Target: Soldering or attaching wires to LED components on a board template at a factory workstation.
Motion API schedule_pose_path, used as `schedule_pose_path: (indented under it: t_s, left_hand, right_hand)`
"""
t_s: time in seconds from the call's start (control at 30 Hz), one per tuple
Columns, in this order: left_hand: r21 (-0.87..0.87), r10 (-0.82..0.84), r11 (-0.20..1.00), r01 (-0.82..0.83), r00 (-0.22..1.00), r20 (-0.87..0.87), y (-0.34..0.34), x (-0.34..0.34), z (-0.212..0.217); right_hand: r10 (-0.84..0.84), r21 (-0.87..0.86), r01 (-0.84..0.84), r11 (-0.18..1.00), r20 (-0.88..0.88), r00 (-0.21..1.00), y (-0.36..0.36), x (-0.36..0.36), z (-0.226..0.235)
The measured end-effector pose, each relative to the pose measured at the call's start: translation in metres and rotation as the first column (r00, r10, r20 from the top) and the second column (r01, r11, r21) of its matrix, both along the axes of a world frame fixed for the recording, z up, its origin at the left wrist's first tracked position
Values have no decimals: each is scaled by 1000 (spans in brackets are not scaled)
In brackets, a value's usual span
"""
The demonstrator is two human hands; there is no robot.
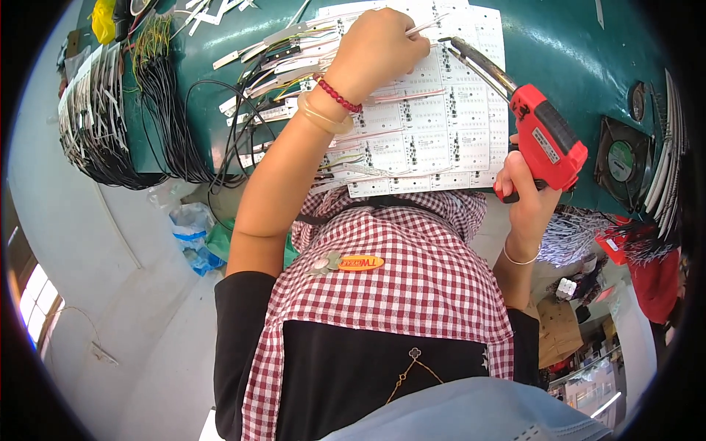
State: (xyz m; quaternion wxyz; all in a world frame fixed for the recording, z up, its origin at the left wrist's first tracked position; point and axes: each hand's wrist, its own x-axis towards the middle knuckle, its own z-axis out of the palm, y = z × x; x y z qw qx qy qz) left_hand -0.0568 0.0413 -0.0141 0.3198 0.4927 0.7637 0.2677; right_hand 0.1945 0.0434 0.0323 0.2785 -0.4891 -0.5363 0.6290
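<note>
Left hand point(382, 48) at upper centre, fingers pinching one thin white strip point(424, 28), right hand point(523, 192) gripping one red soldering gun point(546, 140), one white circuit-board panel point(434, 125) on green bench point(566, 44).

Flat white sheet of small circuit boards point(434, 125) on green tabletop point(573, 51). Bundled black wires point(158, 110) at nine o'clock. Square black fan point(621, 162) at three.
</note>
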Motion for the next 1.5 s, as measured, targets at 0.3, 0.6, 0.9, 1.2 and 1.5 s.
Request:
schedule_pose_path:
  t_s: [0.3,0.6,0.9,1.2,1.5]
  left_hand:
    - [-74,-10,997,13,999,47,3,4,19]
    - [-65,-50,997,51,999,19,5,2,16]
    - [-88,-33,996,34,999,17,5,0,14]
    - [-65,-29,997,31,999,29,5,-1,11]
    - [-60,-22,998,24,1000,21,6,1,10]
  right_hand:
    - [-3,-58,2,998,-22,1000,0,5,-5]
    - [22,80,-33,996,137,990,-1,3,-3]
    - [-7,54,2,999,94,996,-3,7,-8]
    - [16,142,-34,989,129,992,1,4,-4]
    - [-24,72,16,997,104,994,0,7,-6]
